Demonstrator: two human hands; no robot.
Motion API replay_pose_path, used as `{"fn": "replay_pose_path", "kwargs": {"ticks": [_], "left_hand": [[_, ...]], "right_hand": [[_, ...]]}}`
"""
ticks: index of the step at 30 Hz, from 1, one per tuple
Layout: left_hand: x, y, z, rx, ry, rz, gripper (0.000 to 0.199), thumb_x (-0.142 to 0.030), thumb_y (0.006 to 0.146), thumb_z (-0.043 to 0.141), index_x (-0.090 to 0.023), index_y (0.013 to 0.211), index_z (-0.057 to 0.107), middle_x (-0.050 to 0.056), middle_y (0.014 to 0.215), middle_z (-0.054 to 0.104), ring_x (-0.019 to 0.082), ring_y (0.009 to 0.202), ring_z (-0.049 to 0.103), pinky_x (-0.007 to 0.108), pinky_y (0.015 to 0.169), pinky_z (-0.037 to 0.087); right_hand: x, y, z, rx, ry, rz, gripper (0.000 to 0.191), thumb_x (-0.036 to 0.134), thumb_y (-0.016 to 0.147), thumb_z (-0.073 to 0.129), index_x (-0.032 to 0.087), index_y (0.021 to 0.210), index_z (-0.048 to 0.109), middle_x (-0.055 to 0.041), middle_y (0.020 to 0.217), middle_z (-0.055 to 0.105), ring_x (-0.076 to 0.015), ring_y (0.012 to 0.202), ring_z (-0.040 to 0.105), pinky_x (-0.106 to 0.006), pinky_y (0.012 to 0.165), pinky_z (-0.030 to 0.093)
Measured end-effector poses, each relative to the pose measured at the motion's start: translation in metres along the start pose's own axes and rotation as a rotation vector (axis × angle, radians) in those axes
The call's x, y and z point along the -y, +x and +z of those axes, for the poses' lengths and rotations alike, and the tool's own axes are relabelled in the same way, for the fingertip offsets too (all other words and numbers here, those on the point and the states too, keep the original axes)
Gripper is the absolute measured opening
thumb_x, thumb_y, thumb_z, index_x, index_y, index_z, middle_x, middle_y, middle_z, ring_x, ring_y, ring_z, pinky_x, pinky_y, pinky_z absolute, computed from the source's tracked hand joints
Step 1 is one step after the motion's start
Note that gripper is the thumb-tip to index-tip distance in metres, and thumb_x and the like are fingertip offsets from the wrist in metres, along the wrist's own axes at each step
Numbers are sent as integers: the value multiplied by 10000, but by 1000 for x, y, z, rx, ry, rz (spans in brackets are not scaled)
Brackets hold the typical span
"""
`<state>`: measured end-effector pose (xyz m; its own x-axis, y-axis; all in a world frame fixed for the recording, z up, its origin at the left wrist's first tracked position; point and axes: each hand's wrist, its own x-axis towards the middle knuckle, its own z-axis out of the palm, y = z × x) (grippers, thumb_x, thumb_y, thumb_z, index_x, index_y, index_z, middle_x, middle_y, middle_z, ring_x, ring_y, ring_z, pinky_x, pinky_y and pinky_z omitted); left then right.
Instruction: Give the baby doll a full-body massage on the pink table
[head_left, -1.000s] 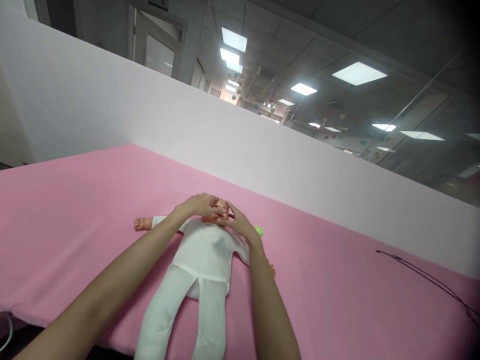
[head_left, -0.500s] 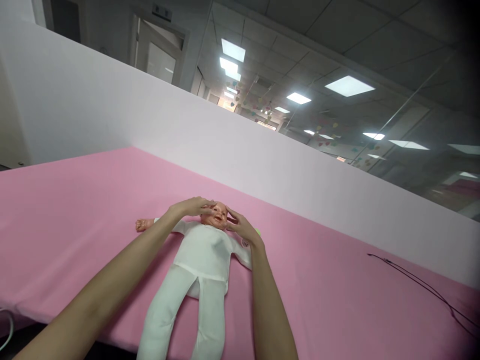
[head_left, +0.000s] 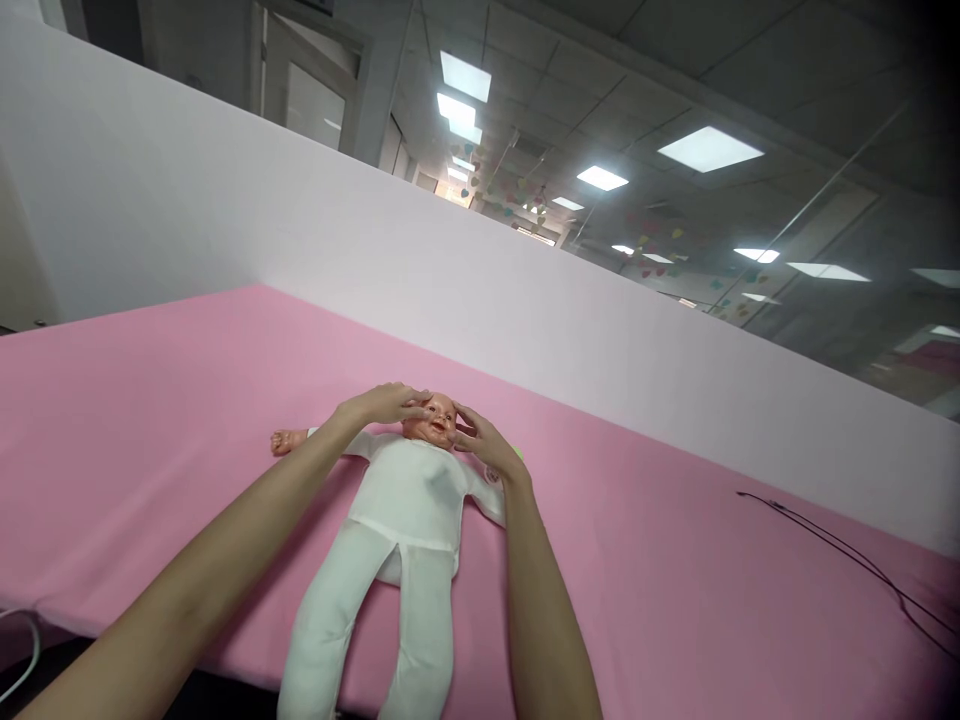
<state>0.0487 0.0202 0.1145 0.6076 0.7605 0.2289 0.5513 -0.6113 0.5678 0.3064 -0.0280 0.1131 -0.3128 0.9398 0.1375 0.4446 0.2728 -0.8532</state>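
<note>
A baby doll (head_left: 412, 490) in white clothes lies on its back on the pink cloth (head_left: 637, 560), head toward the wall. My left hand (head_left: 391, 403) rests at the left side of the doll's head, fingers stretched out and touching its forehead and cheek. On the other side, my right hand (head_left: 482, 440) has its fingers spread against the doll's cheek and temple. The doll's face shows between both hands. Its bare left-side fist (head_left: 289, 441) sticks out past my left forearm, while my right wrist partly covers its other arm.
A white partition wall (head_left: 480, 280) runs along the back of the pink surface. To the right lies a thin black cable (head_left: 832, 545). A white cable (head_left: 30, 645) hangs at the lower left edge. Something green (head_left: 518, 454) shows beside my right wrist.
The view has tilted slightly, so the table and doll sit a little higher in the picture. Both hands stay at the doll's head, with barely any shift of the fingers.
</note>
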Motion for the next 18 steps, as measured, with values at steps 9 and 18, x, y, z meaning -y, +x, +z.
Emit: {"fn": "replay_pose_path", "kwargs": {"ticks": [9, 18], "left_hand": [[2, 10, 11, -40, 180, -22, 527, -529, 760, 793, -283, 1219, 715, 68, 957, 771, 299, 886, 710, 311, 711, 431], [24, -17, 20, -80, 1, 27, 534, -520, 1025, 442, -305, 1497, 570, 58, 1372, 723, 272, 1165, 692, 331, 968, 475]], "right_hand": [[-7, 7, 9, -33, -188, -15, 796, 352, 761, 859, 325, 1496, 552, -63, 1468, 642, -329, 1329, 596, -509, 1118, 485], [-1, -8, 12, 20, -207, 67, 823, 552, 967, 630, 311, 1671, 277, -64, 1695, 389, -306, 1538, 405, -498, 1248, 342]]}}
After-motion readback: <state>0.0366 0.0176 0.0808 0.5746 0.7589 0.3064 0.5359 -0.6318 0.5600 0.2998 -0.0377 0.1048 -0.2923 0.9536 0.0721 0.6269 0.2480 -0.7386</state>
